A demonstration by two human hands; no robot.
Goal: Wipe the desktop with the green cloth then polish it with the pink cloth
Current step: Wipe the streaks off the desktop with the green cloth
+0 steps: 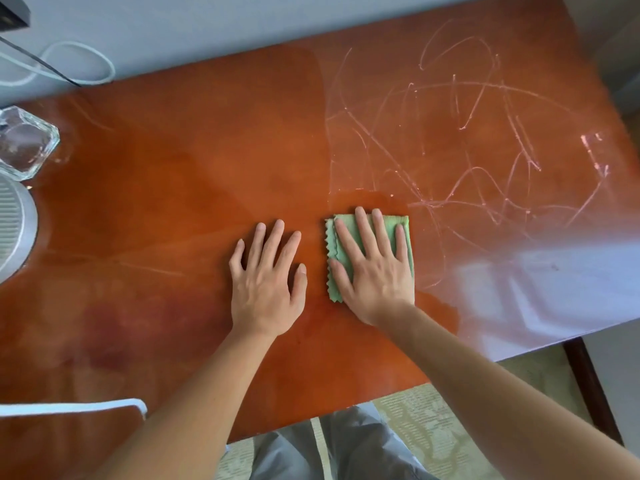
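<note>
Under our right hand (375, 271) the green cloth (405, 233) lay folded and flat on the desktop (173, 202), a little right of the middle and toward the near edge. Our fingers were straight and spread, pressing the cloth down with the palm; nothing was curled round it or pinched. Our left hand (266, 282) rested just beside it on the bare wood, also flat with fingers spread, holding nothing and apart from the cloth.

Around the cloth and on the wood left of it, the surface looked dark, even and glossy, which we judged to be the part already wiped. To the right and far right, pale scribbled marks (467, 150) covered the wood right up to the cloth's far edge, so that half looked unwiped. A faint streak also showed on the near left. We judged the green-cloth wipe to be roughly half done, with the marked right side left to do, and the polish not yet begun; the pink cloth was nowhere in view.

At the far left stood a glass dish (24, 143) and, nearer, a round grey object (14, 230) cut off by the frame; a white cable (69, 64) lay beyond the far edge.
</note>
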